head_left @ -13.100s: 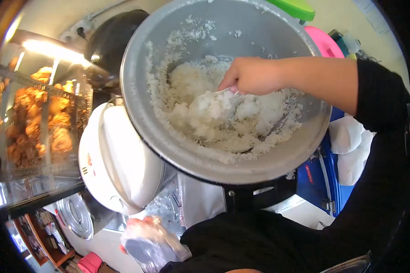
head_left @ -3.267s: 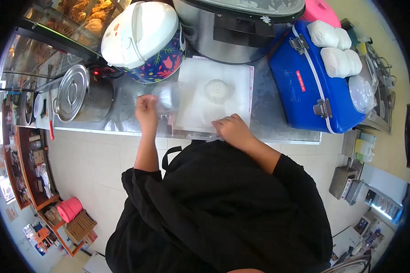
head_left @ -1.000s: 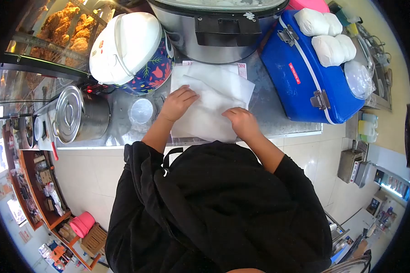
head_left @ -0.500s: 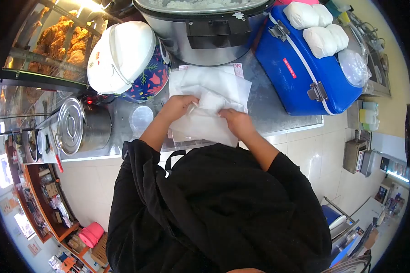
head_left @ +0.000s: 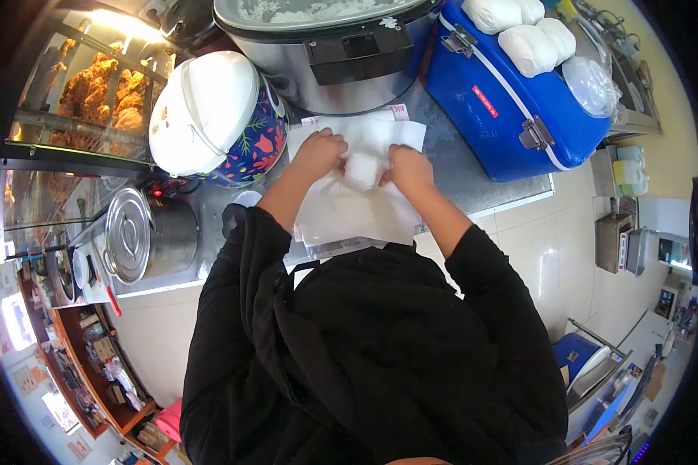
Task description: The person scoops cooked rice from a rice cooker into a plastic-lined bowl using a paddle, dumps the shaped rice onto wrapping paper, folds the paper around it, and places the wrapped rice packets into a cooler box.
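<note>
A small white paper-wrapped bundle [head_left: 361, 172] lies on stacked sheets of white wrapping paper [head_left: 345, 217] at the middle of the metal table. On its left side is my left hand [head_left: 320, 157], its fingers curled closed on the wrapping paper. My right hand [head_left: 409, 168] is closed at the bundle's right side, thumb and fingers pinching the paper there. What is inside the bundle is hidden. Beneath the sheets, printed paper [head_left: 399, 112] shows at the back edge.
Behind the paper stands a large cooker [head_left: 322, 70] holding white rice. A floral container with a white lid [head_left: 209, 116] and a lidded steel pot [head_left: 151, 232] are on the left. At right, a blue cooler box [head_left: 488, 101] carries white wrapped bundles [head_left: 537, 48].
Both hands have shifted slightly away from my body and gripped the sides of the bundle, which now looks more compact and upright. The view has tilted a little.
</note>
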The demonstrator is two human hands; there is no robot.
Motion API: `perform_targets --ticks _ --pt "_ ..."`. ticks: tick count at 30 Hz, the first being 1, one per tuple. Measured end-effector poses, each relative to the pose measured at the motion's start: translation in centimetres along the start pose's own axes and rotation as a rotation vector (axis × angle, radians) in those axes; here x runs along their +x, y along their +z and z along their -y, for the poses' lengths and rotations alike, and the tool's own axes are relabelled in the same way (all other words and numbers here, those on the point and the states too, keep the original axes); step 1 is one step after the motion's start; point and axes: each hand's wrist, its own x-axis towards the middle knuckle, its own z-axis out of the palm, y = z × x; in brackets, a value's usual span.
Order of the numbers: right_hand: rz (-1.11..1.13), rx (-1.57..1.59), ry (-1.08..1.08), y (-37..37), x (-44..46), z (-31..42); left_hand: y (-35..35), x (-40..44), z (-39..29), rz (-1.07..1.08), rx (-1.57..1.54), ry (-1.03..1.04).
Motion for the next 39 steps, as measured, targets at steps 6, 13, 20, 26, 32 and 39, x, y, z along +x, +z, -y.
perform_targets --ticks 6,13,20,26,32,39 --pt "-0.456 0.023 -0.152 7.3 -4.1 0.4 2.0 -4.8 -3.6 -0.286 0.026 -0.04" --pt "-0.354 -0.087 -0.258 5.1 -3.8 1.3 -0.1 -4.8 -5.9 -0.064 -0.043 -0.183" --pt "-0.487 -0.037 -0.387 -0.5 -3.7 3.3 -0.5 -4.4 -6.7 -0.277 -0.149 -0.366" --pt "-0.559 -0.02 -0.533 -3.0 -5.4 5.3 -6.6 -3.0 -8.3 -0.414 -1.969 -0.837" --pt "-0.499 0.314 -0.57 -3.0 -6.6 5.0 -8.4 -0.8 -11.8 -0.625 -1.926 -0.984" --pt "-0.398 1.034 -0.508 -7.7 -8.9 3.9 -10.7 1.8 -16.5 -0.74 -1.907 -0.779"
